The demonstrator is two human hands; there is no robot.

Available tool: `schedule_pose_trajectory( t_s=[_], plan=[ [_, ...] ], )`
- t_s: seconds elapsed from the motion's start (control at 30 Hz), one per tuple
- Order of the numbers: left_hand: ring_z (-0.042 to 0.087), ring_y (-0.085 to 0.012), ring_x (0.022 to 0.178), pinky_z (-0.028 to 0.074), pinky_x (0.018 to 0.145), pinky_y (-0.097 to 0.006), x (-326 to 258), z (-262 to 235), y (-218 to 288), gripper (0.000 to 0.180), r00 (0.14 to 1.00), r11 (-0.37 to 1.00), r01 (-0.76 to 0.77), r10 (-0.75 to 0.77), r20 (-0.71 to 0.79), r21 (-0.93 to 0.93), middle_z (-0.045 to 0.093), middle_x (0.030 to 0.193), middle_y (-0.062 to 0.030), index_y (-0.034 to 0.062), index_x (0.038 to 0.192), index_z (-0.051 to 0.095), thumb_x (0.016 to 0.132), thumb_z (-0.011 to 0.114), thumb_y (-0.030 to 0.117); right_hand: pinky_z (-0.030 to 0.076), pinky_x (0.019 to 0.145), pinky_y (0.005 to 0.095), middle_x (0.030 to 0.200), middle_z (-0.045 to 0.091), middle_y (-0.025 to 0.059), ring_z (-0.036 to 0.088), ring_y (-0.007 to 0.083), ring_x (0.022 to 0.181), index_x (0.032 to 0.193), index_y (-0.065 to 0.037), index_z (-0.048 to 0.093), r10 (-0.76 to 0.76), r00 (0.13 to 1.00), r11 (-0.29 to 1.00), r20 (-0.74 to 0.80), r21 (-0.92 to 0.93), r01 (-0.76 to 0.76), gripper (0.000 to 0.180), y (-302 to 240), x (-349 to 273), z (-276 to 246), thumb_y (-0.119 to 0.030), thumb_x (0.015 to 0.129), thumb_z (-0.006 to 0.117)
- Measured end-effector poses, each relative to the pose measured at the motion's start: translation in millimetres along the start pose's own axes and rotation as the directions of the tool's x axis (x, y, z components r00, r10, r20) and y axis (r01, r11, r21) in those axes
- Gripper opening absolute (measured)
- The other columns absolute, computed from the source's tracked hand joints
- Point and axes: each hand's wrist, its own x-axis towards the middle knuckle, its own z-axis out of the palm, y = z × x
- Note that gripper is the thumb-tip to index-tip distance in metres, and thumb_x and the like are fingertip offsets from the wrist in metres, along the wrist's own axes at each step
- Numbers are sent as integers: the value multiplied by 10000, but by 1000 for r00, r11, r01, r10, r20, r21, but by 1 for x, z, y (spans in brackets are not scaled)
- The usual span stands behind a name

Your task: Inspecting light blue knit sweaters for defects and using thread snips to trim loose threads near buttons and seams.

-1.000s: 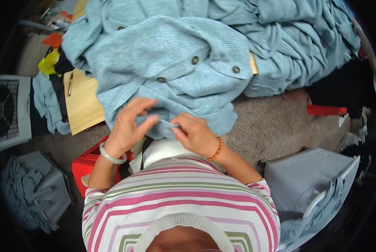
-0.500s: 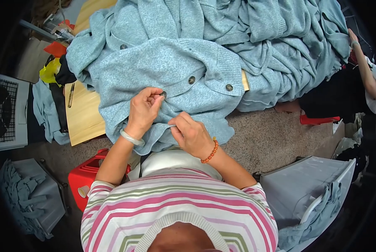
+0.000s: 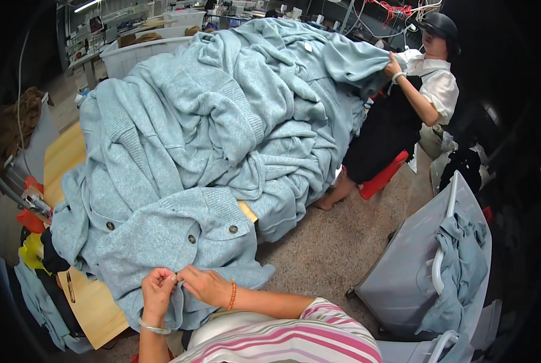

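A light blue knitted cardigan (image 3: 152,239) lies in front of me, with a ribbed hem and dark round buttons, among them one button (image 3: 192,239) near the middle. At its near edge my left hand (image 3: 156,295), with a pale bangle on the wrist, is closed in a pinch on the knit. Right beside it, fingertips nearly touching, my right hand (image 3: 205,286) also pinches the cardigan's edge; an orange bead bracelet circles that wrist. Whatever sits between the fingertips is too small and covered to make out.
A big heap of similar blue knitwear (image 3: 210,103) covers the wooden table (image 3: 95,314). At the far right a co-worker (image 3: 424,91) in a dark cap holds up part of it. A grey bin (image 3: 397,272) with knitwear stands at right. A thin pen-like tool (image 3: 71,286) lies at left.
The view has swung up and to the right, bringing the co-worker and the room behind into sight. My hands have come together at the cardigan's edge; the button by my left fingers is now covered.
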Motion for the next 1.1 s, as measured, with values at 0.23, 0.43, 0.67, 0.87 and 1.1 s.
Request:
schedule_pose_trajectory(
  t_s=[0.23,0.43,0.67,0.87,1.1],
  plan=[
    [539,-34,696,437,643,-182,4,-3,-13,23,998,996,-64,63,-20,-67,623,795,9,6,882,628,862,638,12,534,677,456,1064,579,216,627,407,842,1346,-22,415,53,998,998,-31,-37,-54,553,-8,-2,-3,-57,833,618],
    [522,-31,687,421,625,-181,7,2,-6,13,999,997,-31,33,36,-65,615,794,20,8,867,633,858,633,-3,534,640,423,973,550,172,621,374,786,1333,-21,443,41,997,996,-63,-77,-46,558,-9,1,-8,-18,811,642],
    [508,-33,675,408,609,-179,7,-6,-12,36,998,999,18,-15,58,-51,598,781,28,15,855,635,848,634,-19,532,635,425,971,532,171,621,362,755,1321,8,433,25,1000,992,-8,-123,-25,511,-7,0,-4,-63,852,624],
    [578,-99,823,477,730,-253,-12,8,8,274,982,973,-178,165,96,148,629,936,-41,-25,1063,612,813,698,48,534,674,446,992,538,192,632,386,799,1270,39,452,71,996,983,58,-172,-61,470,-6,4,-18,-128,860,610],
    [589,-354,838,481,723,-400,-20,5,16,276,835,558,-532,472,284,637,587,928,-186,-35,1061,587,785,597,-40,501,710,492,984,543,223,615,423,818,1163,27,489,70,987,996,144,-62,-62,330,-2,4,-14,-153,898,564]
  ],
)
